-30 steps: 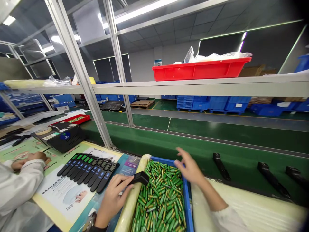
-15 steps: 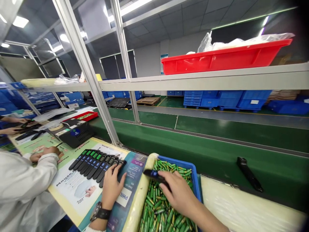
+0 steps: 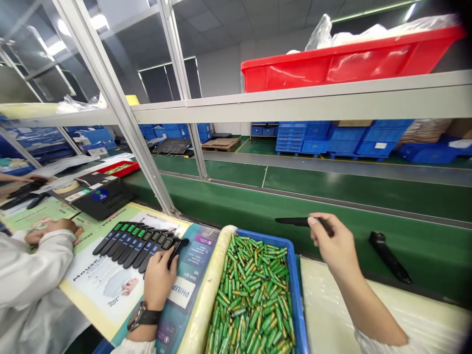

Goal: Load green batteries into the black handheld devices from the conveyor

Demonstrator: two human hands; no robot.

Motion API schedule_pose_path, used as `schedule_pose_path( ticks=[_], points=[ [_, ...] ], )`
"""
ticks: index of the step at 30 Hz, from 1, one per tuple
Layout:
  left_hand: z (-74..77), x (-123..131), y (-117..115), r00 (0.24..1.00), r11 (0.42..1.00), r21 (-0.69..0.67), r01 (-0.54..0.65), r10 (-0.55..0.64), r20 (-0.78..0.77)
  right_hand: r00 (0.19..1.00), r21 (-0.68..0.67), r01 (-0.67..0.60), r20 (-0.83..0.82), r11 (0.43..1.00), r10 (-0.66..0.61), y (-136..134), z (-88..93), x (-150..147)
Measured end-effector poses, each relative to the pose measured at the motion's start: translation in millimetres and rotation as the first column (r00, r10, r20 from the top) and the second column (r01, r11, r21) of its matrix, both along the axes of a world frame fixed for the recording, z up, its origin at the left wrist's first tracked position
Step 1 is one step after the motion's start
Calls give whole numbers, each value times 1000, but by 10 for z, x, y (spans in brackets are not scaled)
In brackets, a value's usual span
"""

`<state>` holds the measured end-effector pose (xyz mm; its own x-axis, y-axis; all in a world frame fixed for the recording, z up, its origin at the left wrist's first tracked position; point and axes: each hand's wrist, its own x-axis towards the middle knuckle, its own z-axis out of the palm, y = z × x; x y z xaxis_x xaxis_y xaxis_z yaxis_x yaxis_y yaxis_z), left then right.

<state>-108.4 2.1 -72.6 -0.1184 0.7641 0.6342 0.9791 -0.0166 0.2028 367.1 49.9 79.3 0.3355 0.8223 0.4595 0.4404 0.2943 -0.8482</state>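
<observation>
My right hand [image 3: 334, 243] pinches one end of a slim black remote [image 3: 295, 221] and holds it over the green conveyor belt [image 3: 258, 211], beyond the blue bin. My left hand [image 3: 158, 278], watch on the wrist, closes on the rightmost black remote [image 3: 176, 247] in a row of several remotes [image 3: 136, 242] lying on a printed mat. Between my hands stands the blue bin [image 3: 298, 314], full of green and gold batteries [image 3: 254, 300].
Another black remote [image 3: 389, 255] lies on the belt at the right. A co-worker's white sleeve [image 3: 29, 280] and hand rest on the mat at the left. A black device [image 3: 98, 199] and a red tray [image 3: 120, 168] sit behind. A red crate [image 3: 346, 59] is on the shelf above.
My right hand took the black remote from over the battery bin and carried it right and forward above the belt. My left hand let it go and moved to the row of remotes.
</observation>
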Motion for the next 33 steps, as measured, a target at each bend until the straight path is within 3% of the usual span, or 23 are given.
schedule_pose_path(
  ticks=[4,6,8,9,11,14,16,18,21,24,27,33],
  points=[
    [33,32,-17,1000,1000,2,14,-14,17,934,84,-346,123,935,335,-517,-173,-713],
    [42,38,-24,999,1000,-4,20,-20,25,811,23,-535,295,844,506,-711,-298,-1068],
    [40,39,-27,999,1000,-6,16,-16,31,698,-70,-619,406,782,589,-796,-326,-1230],
    [37,41,-27,999,1000,-8,14,-14,32,703,-80,-602,418,794,575,-792,-290,-1215],
    [28,45,-26,999,1000,-11,17,-16,30,818,-29,-471,361,882,449,-694,-149,-999],
    [17,55,-19,999,999,-16,29,-28,26,978,-9,-86,189,996,87,-326,3,-381],
    [13,55,-14,999,999,-14,36,-35,30,976,-81,140,178,987,-124,16,-94,69],
    [13,52,-12,998,999,-7,49,-48,34,916,-221,341,298,914,-270,350,-365,444],
    [36,63,-25,996,996,7,86,-86,33,811,-442,491,546,751,-209,693,-880,773],
    [114,141,-70,987,987,48,152,-154,47,805,-510,474,581,718,-119,826,-1206,867],
    [256,318,-135,954,955,89,283,-290,78,798,-518,443,600,732,-58,863,-1275,898],
    [579,743,-209,850,865,122,486,-501,161,802,-478,386,597,789,-30,909,-1157,1052]
  ],
)
